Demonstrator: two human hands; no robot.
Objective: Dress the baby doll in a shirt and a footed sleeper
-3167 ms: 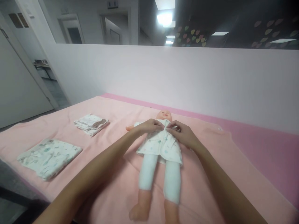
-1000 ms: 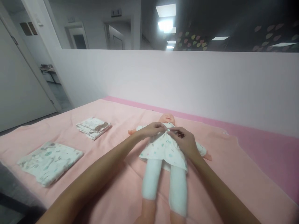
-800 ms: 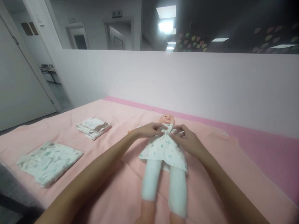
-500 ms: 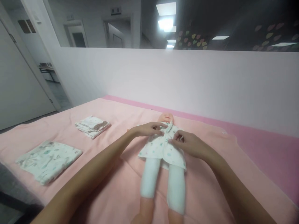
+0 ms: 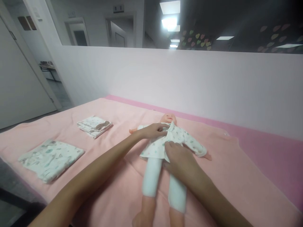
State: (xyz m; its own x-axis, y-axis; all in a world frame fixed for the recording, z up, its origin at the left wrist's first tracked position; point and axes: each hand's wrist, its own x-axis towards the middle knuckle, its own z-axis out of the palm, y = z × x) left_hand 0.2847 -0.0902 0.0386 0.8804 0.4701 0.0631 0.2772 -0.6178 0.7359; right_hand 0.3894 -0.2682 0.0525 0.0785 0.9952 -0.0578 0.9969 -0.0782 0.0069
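A baby doll (image 5: 168,118) lies on its back on the pink blanket (image 5: 118,201), head toward the wall. It wears a white patterned top (image 5: 156,148) and white leggings (image 5: 150,178). My left hand (image 5: 155,130) rests on the doll's upper chest, fingers curled against the top near the collar. My right hand (image 5: 180,160) lies over the doll's belly and hip, covering the lower hem of the top. Its fingers press down on the cloth. The doll's sleeved arm (image 5: 193,145) stretches out to the right.
Two folded patterned cloths lie on the blanket at the left: a small one (image 5: 94,125) farther back and a larger flat one (image 5: 50,159) near the front edge. A pale partition wall (image 5: 189,82) runs behind the bed. An open doorway is at the far left.
My right hand has dropped from the doll's chest down to its belly and hip. The doll's right-side sleeve, covered before, now shows. My left hand stayed at the collar.
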